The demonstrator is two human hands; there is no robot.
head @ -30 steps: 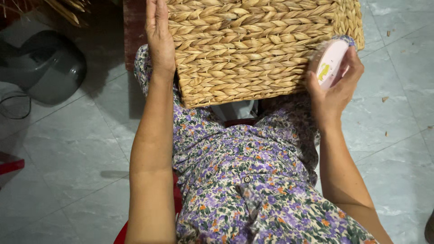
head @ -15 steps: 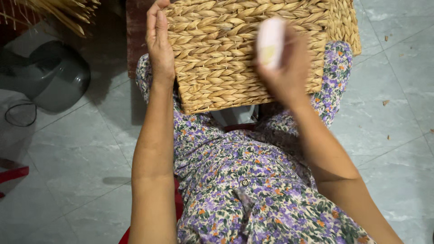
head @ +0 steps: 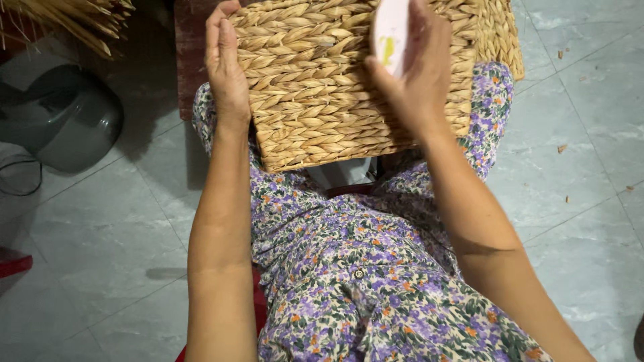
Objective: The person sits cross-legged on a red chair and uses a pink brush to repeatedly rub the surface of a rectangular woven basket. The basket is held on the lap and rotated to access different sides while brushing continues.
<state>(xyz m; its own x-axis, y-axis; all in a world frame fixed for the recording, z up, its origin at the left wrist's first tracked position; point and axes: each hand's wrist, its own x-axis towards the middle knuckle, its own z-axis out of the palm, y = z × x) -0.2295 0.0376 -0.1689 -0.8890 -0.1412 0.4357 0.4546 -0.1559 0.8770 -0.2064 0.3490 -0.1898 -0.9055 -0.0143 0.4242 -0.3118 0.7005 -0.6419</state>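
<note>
**Woven basket held on lap, pale object against its side**

The left hand (head: 225, 70) lies flat, fingers extended, against the woven basket (head: 335, 100) at upper centre. The right hand (head: 419, 74) is closed around a small pale oval object (head: 390, 30), pressed to the basket's side. Risk: the basket rests on the lap only; uneven pressure may tip it onto the tiled floor (head: 577, 147).

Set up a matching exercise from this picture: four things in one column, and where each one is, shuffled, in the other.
Things:
1. left hand
2. right hand
3. woven basket
4. dark grey pot

Places:
A. on the tiled floor, left of the lap
B. flat against the basket's left side
C. resting on the flowered lap
D. holding a pale flat object over the basket's face

Pairs: 1-B, 2-D, 3-C, 4-A
</note>
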